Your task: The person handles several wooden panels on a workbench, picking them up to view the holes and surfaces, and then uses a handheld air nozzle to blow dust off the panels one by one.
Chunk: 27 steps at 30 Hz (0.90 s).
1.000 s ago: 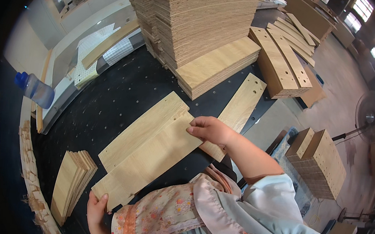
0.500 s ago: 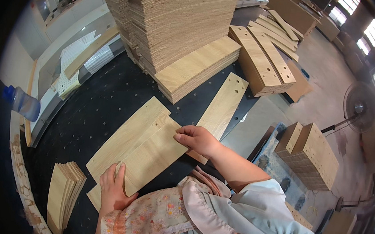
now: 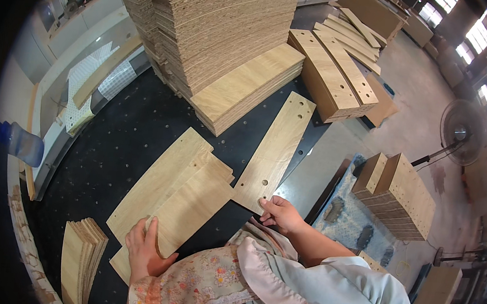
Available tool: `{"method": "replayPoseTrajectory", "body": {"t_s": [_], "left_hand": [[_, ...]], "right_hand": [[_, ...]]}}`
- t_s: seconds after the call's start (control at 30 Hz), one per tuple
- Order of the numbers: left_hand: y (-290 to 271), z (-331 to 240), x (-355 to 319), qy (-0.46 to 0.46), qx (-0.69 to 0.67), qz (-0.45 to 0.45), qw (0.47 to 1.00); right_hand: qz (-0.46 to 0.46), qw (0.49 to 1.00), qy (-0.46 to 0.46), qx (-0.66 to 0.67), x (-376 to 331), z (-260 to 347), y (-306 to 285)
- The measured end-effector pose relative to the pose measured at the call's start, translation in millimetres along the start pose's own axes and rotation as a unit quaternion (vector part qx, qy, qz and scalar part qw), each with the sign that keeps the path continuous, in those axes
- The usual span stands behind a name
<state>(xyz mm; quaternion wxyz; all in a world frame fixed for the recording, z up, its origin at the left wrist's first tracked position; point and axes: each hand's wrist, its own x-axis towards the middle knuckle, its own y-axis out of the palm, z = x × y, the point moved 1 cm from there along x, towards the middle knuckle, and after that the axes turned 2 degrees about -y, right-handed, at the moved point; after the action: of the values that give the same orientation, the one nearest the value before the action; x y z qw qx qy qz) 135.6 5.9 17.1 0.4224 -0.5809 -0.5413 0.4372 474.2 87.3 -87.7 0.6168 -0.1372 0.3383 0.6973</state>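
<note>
My left hand (image 3: 147,249) rests at the near left end of a plain wooden board (image 3: 195,206), fingers stretched and thumb apart. That board lies over other light boards, among them a longer one with a curved edge (image 3: 163,171). My right hand (image 3: 281,214) pinches the near end of a narrow drilled board (image 3: 276,146), thumb on top by a small hole; the fingers beneath are partly hidden. This drilled board lies on the black table (image 3: 105,140), its near left corner close to the plain board.
A tall stack of boards (image 3: 225,29) stands at the back, a lower pile (image 3: 249,83) before it. Thick drilled pieces (image 3: 337,73) sit back right. Several thin boards (image 3: 80,259) stand near left. Drilled blocks (image 3: 402,195) and a fan (image 3: 459,133) are on the right.
My right hand has left the plain board's right end, moved right and nearer to me, and taken the drilled board's near end. A short piece there no longer shows. My left hand stays put.
</note>
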Motion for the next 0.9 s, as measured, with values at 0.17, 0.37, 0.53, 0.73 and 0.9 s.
{"method": "replayPoseTrajectory", "body": {"t_s": [0.17,0.37,0.53,0.73,0.9], "left_hand": [[-3,1,0,0.023,0.001,-0.013,1.000],[-1,-4,1,0.010,0.010,-0.012,1.000],[-3,-6,3,0.002,0.021,-0.011,1.000],[-3,-9,3,-0.021,0.020,-0.002,1.000],[0,-4,0,-0.023,0.024,0.003,0.999]], "right_hand": [[0.078,0.990,0.000,0.121,-7,-13,-29],[0.145,0.975,-0.022,0.167,-14,-5,-55],[0.064,0.954,-0.144,0.256,8,11,-53],[0.084,0.938,-0.220,0.253,-5,16,-44],[0.101,0.930,-0.265,0.234,-11,37,-30]]}}
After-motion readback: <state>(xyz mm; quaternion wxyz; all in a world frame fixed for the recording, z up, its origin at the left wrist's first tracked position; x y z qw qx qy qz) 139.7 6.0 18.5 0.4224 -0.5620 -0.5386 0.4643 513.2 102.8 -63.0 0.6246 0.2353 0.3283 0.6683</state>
